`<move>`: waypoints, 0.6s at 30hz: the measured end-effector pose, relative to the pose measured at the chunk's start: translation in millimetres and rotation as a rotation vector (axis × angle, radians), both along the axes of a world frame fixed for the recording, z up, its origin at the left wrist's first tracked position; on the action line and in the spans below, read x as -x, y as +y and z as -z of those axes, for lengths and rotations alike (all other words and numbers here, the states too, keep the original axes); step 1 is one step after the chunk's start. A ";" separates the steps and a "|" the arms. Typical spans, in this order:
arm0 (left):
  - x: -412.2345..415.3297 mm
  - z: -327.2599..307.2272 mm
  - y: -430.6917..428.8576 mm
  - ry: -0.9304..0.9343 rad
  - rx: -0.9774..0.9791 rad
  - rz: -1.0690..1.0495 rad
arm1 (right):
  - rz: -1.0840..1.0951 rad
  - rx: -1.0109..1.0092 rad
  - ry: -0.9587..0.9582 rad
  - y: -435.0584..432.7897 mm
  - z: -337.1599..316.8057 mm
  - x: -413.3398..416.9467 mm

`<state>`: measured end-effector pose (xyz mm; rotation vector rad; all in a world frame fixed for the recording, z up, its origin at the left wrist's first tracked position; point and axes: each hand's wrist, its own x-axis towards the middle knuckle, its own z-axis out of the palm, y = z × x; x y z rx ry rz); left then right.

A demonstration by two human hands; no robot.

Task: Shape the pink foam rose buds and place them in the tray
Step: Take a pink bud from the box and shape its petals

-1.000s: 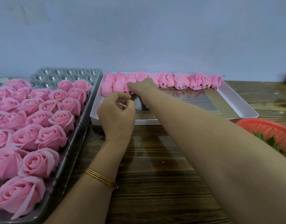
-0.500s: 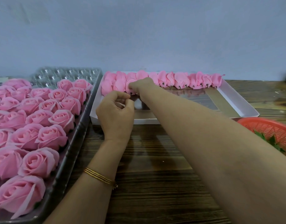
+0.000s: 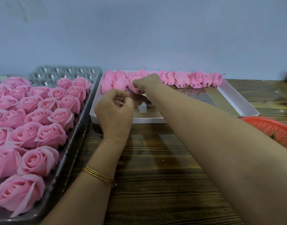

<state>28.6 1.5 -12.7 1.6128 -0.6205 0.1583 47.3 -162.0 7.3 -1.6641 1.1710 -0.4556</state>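
Across the last second the right hand [image 3: 146,83] barely moved: its curled fingertips still pinched a pink bud [image 3: 136,88] into the short second row, touching the far row of buds [image 3: 188,79] in the white tray [image 3: 149,120]. Placement appeared nearly complete, with release pending. The left hand [image 3: 114,109] hovered over the tray's near left corner, fingers curled, thumb meeting forefinger; whether it held anything could not be told. Opened roses [image 3: 55,135] filled the grey tray [image 3: 77,143] at left; a red basket [image 3: 272,130] sat at right. The right forearm crossed the tray's front wall.

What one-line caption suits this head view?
Right hand holds a pink foam rose bud in the white cardboard tray; left hand hovers.
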 end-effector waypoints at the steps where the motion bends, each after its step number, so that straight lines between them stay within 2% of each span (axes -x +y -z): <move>1: 0.2 -0.5 0.3 0.005 0.002 0.003 | 0.006 0.005 0.043 0.1 -2.1 2.2; 6: 0.7 -1.9 0.9 -0.004 -0.011 -0.001 | -0.001 0.044 0.040 -3.2 -2.8 3.5; 10: 0.0 -1.0 1.2 0.008 -0.016 -0.001 | -0.040 -0.075 -0.120 -4.2 0.6 9.4; 18: -1.6 0.4 0.9 0.014 -0.015 0.010 | -0.048 -0.143 -0.194 -0.6 -6.8 15.4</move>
